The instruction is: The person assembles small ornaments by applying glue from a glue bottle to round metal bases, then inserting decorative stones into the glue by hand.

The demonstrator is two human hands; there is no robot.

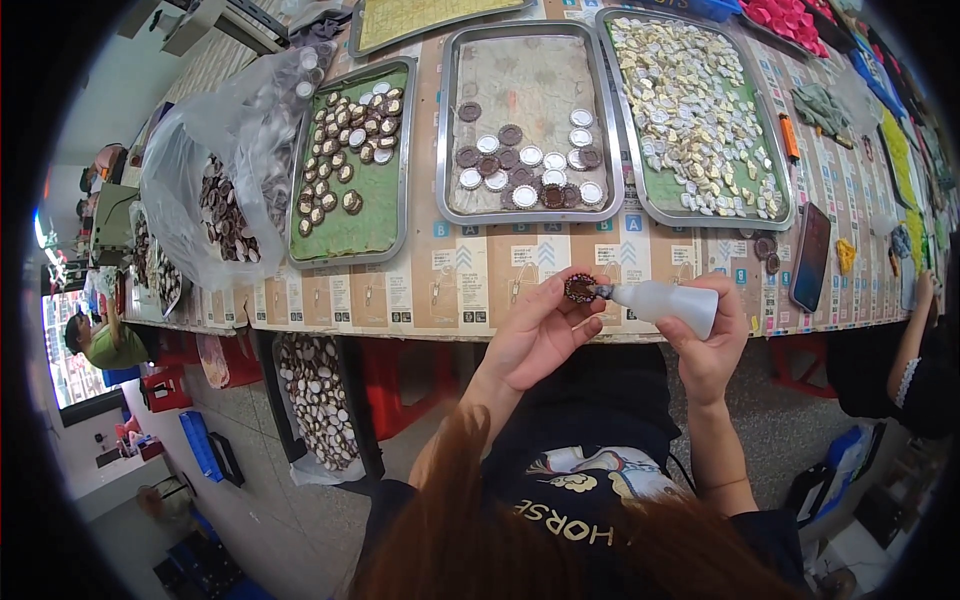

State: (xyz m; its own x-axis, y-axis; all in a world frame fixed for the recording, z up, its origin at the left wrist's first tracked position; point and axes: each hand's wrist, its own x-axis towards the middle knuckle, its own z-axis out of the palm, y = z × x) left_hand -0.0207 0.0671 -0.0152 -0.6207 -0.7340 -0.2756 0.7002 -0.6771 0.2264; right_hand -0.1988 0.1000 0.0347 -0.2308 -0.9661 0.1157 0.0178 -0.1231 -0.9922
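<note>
Between the fingertips of my left hand (540, 338) is a small brown disc with a scalloped edge (578, 288). My right hand (714, 345) is wrapped round a white squeeze bottle (668, 307), tipped sideways so its nozzle meets the disc or lies just by it; fingers partly hide that spot. Beyond my hands, a metal tray (520, 80) holds brown and white scalloped discs. On the left, a green-lined tray (350, 238) carries brown pieces with light tops. A third tray (715, 221), on the right, is heaped with small white and gold pieces.
A clear plastic bag (172, 175) of brown discs lies at the left. A phone (811, 257), an orange cutter (789, 138) and loose brown discs (766, 247) are at the right. Below the table edge stands a filled crate (318, 405). Another person's arm (908, 345) rests far right.
</note>
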